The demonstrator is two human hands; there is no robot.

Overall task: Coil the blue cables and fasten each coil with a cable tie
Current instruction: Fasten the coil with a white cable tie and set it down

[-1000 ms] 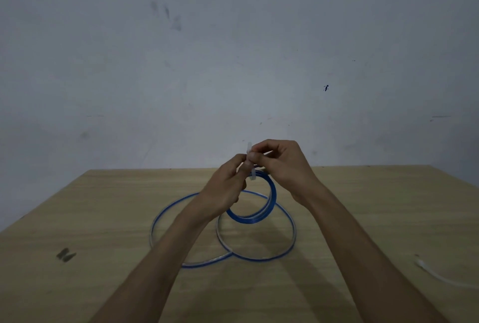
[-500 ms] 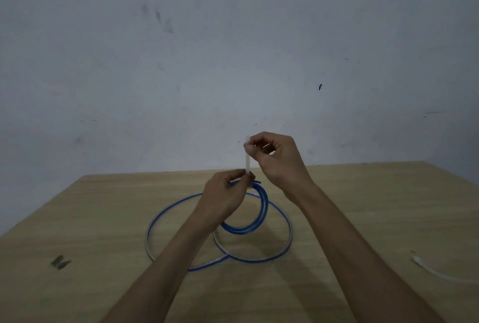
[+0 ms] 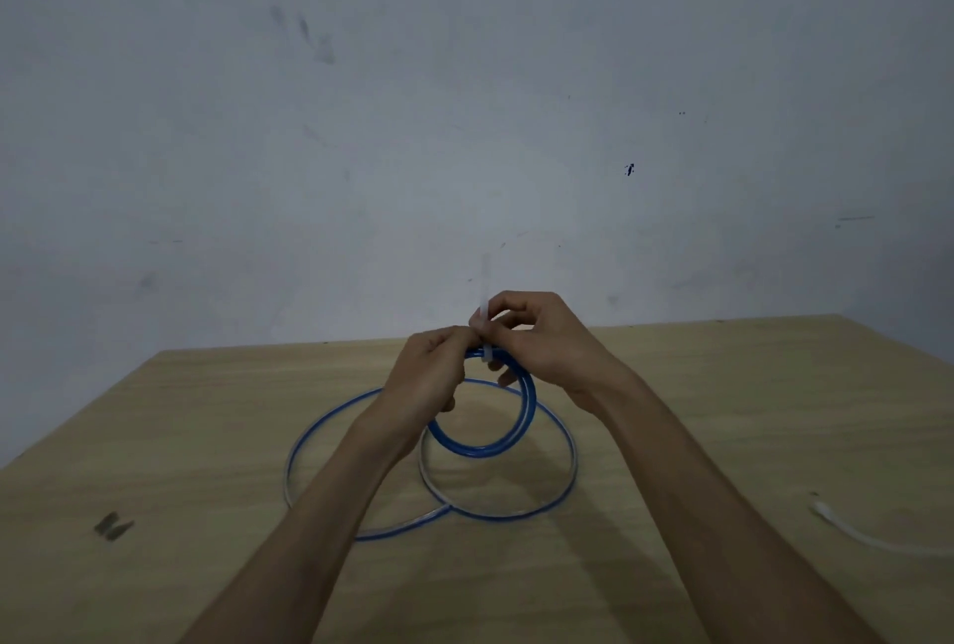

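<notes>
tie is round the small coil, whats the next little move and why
Probably pull the tail of the cable tie upward with the right hand while the left hand steadies the small blue coil. The tie is wrapped round the coil's top and its tail stands above the fingers, so cinching seems next; how tight it is cannot be told.

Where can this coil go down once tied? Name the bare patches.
The table is bare at right, between the loose cable loops and the white strip, and at left, between the loops and the dark mark. Crowded in the middle: loops and the held coil.
</notes>
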